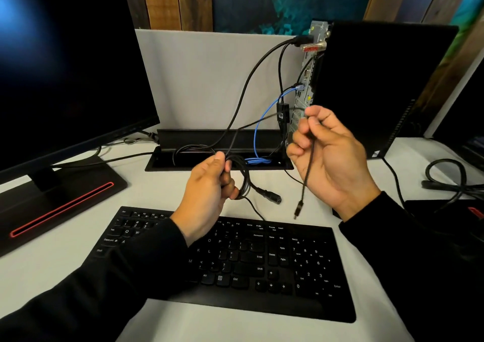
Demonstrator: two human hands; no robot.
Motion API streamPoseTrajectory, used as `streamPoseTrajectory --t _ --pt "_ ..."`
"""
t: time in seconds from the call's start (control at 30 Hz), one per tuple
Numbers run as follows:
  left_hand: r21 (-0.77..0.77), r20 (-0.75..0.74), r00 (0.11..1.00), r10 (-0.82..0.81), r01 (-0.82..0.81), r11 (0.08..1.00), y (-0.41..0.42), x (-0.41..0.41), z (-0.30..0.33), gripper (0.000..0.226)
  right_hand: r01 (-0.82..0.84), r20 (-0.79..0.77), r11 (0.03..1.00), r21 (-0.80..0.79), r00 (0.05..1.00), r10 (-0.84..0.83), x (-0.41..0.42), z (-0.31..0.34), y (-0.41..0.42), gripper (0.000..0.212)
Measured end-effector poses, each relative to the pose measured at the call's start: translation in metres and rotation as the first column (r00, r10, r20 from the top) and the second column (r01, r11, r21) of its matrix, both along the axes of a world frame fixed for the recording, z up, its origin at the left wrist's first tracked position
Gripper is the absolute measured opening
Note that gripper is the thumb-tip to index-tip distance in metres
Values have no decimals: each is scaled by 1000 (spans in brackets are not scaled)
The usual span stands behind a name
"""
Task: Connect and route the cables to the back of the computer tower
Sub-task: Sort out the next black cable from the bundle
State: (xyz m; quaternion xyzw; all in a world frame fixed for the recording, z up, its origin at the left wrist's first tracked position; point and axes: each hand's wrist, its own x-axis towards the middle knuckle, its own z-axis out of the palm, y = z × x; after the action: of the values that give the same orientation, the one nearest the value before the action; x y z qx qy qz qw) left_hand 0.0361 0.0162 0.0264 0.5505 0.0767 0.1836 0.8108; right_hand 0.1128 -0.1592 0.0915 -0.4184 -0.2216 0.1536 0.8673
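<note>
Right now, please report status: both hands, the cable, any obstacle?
Right hand pinches thin black cable, USB plug dangling unplugged. Left hand grips coiled cable bundle. Tower rear crowded with plugged cables.

Keyboard (235, 263) keys marked Shift, Ctrl, Enter, Delete (numerals too)

Office workstation. Evidence: white desk (65, 268); black monitor (65, 66) on red-striped stand; full-size keyboard (275, 265); upright computer tower (379, 84), rear ports cabled; recessed desk cable tray (209, 142); grey privacy divider (199, 79); wood-panel wall behind.
</note>
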Motion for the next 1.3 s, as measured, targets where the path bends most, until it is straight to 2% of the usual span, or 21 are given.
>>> streamPoseTrajectory --t 0.07,0.13,0.2,0.27,0.37,0.47,0.53,0.77,0.83,0.9,0.93,0.97,1.03,1.1,1.2,1.3 --pt "10 -13 999 -35 35 999 -8 -1 -3 38 46 123 995 -84 992 -35 -7 1 4 28" --pt "-4 -16 999 -52 52 999 -11 -2 -3 38 147 340 946 -289 940 -42 -13 1 5 31" --pt "-38 -14 999 -46 46 998 -10 -1 -1 37 223 492 855 -468 870 43 -15 3 1 34" --pt "-82 -23 999 -33 31 996 -6 0 -1 36 217 539 818 -533 832 131 -15 6 -2 40" --pt "-128 -48 998 -29 23 991 -4 1 -3 37 275 566 836 -475 823 50 -16 7 -1 42" --pt "-140 -62 997 -39 30 990 -6 1 -4 37 313 522 897 -313 846 -113 -18 6 4 31" --pt "-145 -65 997 -46 36 989 -7 1 -4 38 360 548 897 -256 818 -172 -17 3 4 24" --pt "-215 -64 997 -36 22 976 -9 -1 0 37 412 653 899 -151 724 -222 -19 -6 6 25" --pt "-274 -56 997 -51 33 961 -9 -2 4 37 491 784 850 -190 598 -170 -16 -13 7 21" --pt "-341 -51 992 -115 91 936 -12 -4 8 37 626 928 754 -198 367 -60 -13 -29 10 18" --pt "-370 -48 985 -163 134 919 -15 -6 9 38 657 955 728 -194 297 -13 -14 -37 13 19" --pt "-394 -43 977 -209 175 902 -17 -8 10 39 667 960 715 -207 280 17 -16 -46 17 24" --pt "-434 -35 963 -266 225 872 -21 -11 10 41 643 940 720 -261 338 39 -24 -56 24 35" --pt "-466 -30 958 -285 239 852 -21 -12 9 41 598 899 735 -318 437 33 -27 -58 28 34" --pt "-511 -16 960 -278 231 828 -20 -10 11 42 603 881 718 -348 472 31 -25 -52 28 39" --pt "-544 -9 963 -269 221 810 -18 -9 15 40 516 821 755 -405 568 51 -25 -50 23 42"
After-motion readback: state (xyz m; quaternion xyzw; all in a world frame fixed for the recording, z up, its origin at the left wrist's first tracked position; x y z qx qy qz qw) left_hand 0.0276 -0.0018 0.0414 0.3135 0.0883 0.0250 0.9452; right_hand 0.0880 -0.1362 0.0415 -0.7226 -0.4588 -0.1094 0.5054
